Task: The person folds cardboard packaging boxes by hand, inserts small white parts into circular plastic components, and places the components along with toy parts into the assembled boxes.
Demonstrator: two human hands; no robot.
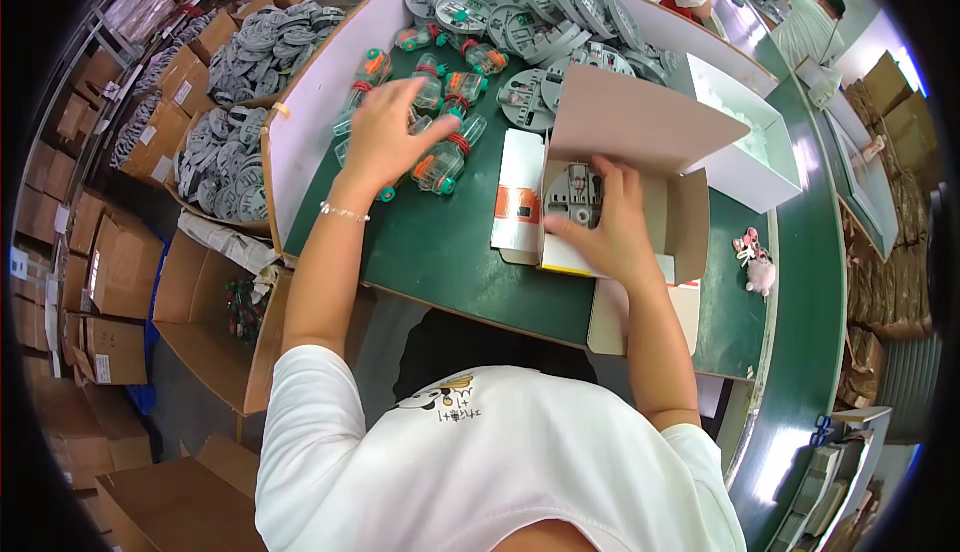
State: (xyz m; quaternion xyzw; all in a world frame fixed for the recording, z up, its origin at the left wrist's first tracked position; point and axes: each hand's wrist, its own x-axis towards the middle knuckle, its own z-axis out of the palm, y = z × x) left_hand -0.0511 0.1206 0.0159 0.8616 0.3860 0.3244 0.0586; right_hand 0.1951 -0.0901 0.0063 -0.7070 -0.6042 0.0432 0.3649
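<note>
My left hand point(385, 142) hovers over a group of clear bottle-like pieces point(440, 164) with green ends, orange parts and red bands. Its thumb and fingers are apart, slightly blurred, with nothing visible between them. Inside an open cardboard box point(690, 217), my right hand point(618, 227) has its thumb and fingers around a grey round plastic part point(573, 195). That part stands near the box's left wall, partly covered by the hand. The box's lid flap point(635, 117) is raised at the back, and a side flap with an orange label point(517, 205) folds out to the left.
Grey round parts point(540, 12) are heaped at the back of the green table point(450, 267). A white box point(755, 137) stands at the right, near a pink plush charm point(760, 274). Cartons of grey discs point(222, 167) line the left. Other people sit beyond the table.
</note>
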